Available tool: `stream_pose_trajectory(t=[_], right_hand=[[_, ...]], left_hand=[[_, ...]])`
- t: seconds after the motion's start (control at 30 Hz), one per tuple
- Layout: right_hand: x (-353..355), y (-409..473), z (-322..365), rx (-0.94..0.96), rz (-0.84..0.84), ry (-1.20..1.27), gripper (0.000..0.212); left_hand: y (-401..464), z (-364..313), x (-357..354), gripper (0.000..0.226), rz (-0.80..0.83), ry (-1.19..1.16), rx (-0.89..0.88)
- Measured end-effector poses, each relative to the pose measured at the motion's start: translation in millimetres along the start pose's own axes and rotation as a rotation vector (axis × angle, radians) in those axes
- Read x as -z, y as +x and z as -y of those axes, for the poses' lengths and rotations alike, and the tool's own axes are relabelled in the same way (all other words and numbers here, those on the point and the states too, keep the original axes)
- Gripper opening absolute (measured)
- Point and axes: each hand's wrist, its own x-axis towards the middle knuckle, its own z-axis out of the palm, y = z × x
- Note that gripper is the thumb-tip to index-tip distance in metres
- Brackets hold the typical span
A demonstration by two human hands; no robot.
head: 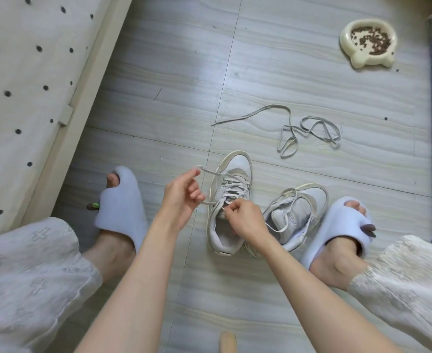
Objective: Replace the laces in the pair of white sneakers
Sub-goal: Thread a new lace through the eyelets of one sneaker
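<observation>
1. While the near sneaker (pixel 229 200) stands upright on the floor (pixel 159 110) between the person's feet, its lace (pixel 211 172) is held by both hands.
2. One end of this lace is pinched by the right hand (pixel 244 217), fingers curled, just at the top eyelets near the shoe opening.
3. The other part of the lace is lifted by the left hand (pixel 181 197); it is pinched between thumb and forefinger, and a loop is seen going from there back to the eyelets.
4. The second sneaker (pixel 295 215) is lying tilted on its side, touching the right slipper (pixel 342 230), with its lace loose across the tongue.
5. Further away, loose laces (pixel 309 131) are left in a tangle on the floor, well apart from both shoes.
6. Farthest, a pet bowl (pixel 367 42) with dry food is placed.
7. The lace is judged to be light, flat and very soft, so it will bend and twist easily; it is best taken close to its stiff tip for pushing through an eyelet. The shoe is light and may slide, so it should be steadied.
</observation>
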Motion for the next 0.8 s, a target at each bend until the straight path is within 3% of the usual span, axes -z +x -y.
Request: stream_pose_trajectory(t=[0.17,0.33,0.4,0.53,0.67,0.73,0.8], right_hand=[[16,-9,1,0.013,-0.037,0.018,0.015],[28,-27,3,0.074,-0.095,-0.100,0.014],[32,-33,6,0.101,-0.109,-0.117,0.015],[50,-45,9,0.084,-0.138,-0.009,0.016],[72,-64,15,0.175,-0.201,-0.071,0.013],[78,-71,17,0.233,-0.233,-0.137,0.012],[81,-75,19,0.250,-0.275,-0.026,0.013]], left_hand=[[-25,-38,6,0.033,0.068,0.099,-0.077],[-45,-34,15,0.030,0.087,0.867,-0.013],[-49,-27,12,0.024,0.113,0.887,-0.031],[-53,-18,8,0.023,-0.008,0.623,-0.059],[-60,1,9,0.030,0.153,1.035,0.039],[-59,9,8,0.022,0.178,1.098,-0.030],[-57,15,6,0.018,0.155,1.056,-0.112]])
